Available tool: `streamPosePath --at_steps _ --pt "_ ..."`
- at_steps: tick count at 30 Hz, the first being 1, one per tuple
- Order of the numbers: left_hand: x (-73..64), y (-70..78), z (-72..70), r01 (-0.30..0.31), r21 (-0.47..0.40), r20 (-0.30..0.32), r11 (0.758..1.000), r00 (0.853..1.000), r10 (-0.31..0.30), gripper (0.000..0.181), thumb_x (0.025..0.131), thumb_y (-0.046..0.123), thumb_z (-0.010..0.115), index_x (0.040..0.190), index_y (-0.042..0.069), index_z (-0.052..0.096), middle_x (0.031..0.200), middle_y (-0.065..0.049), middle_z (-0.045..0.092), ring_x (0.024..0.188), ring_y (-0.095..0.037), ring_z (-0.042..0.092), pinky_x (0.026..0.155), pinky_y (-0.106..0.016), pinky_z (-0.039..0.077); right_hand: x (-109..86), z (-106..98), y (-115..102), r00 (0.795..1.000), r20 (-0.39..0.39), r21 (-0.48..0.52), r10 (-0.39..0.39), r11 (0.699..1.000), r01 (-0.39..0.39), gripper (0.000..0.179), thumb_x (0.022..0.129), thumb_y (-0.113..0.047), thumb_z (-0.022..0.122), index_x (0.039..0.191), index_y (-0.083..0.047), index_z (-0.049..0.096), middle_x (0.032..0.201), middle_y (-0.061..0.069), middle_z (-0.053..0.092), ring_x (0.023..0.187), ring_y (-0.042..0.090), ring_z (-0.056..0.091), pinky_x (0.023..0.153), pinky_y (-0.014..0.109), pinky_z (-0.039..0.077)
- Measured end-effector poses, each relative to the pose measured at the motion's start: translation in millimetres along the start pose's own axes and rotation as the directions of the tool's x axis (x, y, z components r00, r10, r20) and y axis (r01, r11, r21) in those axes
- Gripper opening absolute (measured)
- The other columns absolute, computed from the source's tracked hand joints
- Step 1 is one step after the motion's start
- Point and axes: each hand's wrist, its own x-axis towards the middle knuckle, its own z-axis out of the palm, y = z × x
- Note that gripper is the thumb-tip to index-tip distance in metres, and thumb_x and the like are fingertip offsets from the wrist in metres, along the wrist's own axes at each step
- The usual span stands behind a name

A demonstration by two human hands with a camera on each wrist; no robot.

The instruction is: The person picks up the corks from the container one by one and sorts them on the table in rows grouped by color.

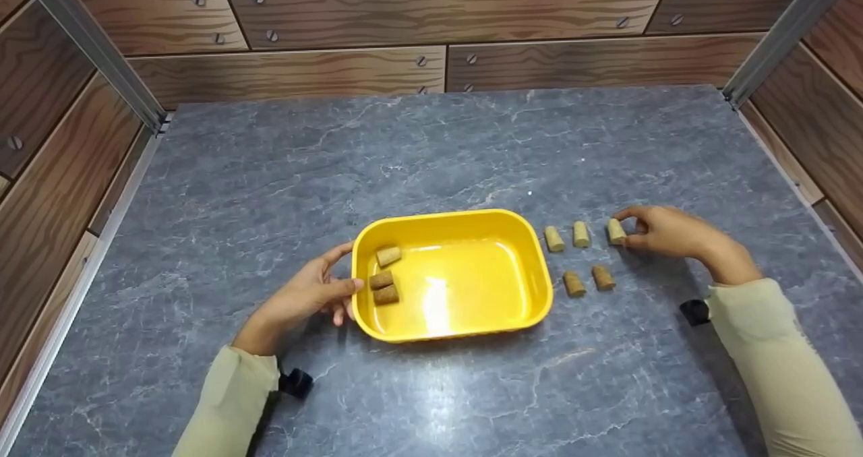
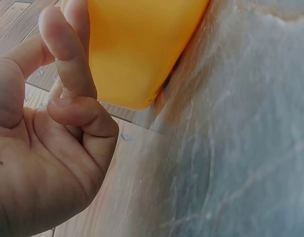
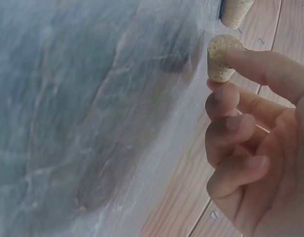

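Note:
A yellow plastic tub (image 1: 472, 268) stands on the table. My left hand (image 1: 307, 292) grips its left wall, thumb over the rim and the other fingers outside. Within the tub, by that wall, lie a light cork (image 1: 388, 256) and two darker brown corks (image 1: 385, 294). My right hand (image 1: 671, 231) pinches another light cork (image 1: 615, 232) between thumb and index finger; the right wrist view shows this cork (image 3: 221, 57) with the thumb on its end. Left of it are two light corks (image 1: 580, 234), and nearer me two brown corks (image 1: 603, 278).
The grey marbled table (image 1: 431, 147) is bordered by wood-patterned panels (image 1: 337, 12) at the back and sides. Metal posts (image 1: 101, 46) rise at the far corners. A black wrist device (image 1: 295, 383) sits at each sleeve cuff.

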Motion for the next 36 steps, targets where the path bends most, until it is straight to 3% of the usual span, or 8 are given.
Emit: streamPosePath --at_steps 22,29,36 --pt "0.5 -0.5 -0.6 -0.004 0.000 0.004 1.000 1.000 0.004 0.081 0.095 0.014 0.060 0.155 0.010 0.006 0.061 -0.003 0.067 0.045 -0.009 0.059 0.048 -0.022 0.052 5.0 0 -2 1.000 0.014 0.027 -0.008 1.000 0.007 0.051 0.091 -0.018 0.063 0.135 0.004 0.049 0.079 0.007 0.058 0.062 0.014 0.046 0.055 0.029 0.038" --pt "0.9 -1.8 -0.1 -0.003 -0.005 0.007 1.000 1.000 0.003 0.081 0.094 0.013 0.060 0.155 0.010 0.007 0.061 -0.003 0.067 0.045 -0.009 0.059 0.048 -0.023 0.052 -7.1 -7 -7 0.999 -0.044 0.075 -0.026 0.997 0.029 0.054 0.090 -0.015 0.064 0.139 0.001 0.046 0.086 0.008 0.059 0.062 0.012 0.048 0.054 0.027 0.040" --pt "0.5 -1.2 -1.1 -0.008 0.009 0.016 1.000 1.000 0.007 0.080 0.096 0.014 0.059 0.155 0.010 0.006 0.062 -0.003 0.068 0.046 -0.010 0.060 0.049 -0.022 0.052 -16.2 -18 -29 0.991 -0.107 0.040 -0.085 0.995 0.090 0.050 0.093 -0.018 0.064 0.138 -0.003 0.048 0.087 0.007 0.061 0.063 0.011 0.049 0.054 0.026 0.042"
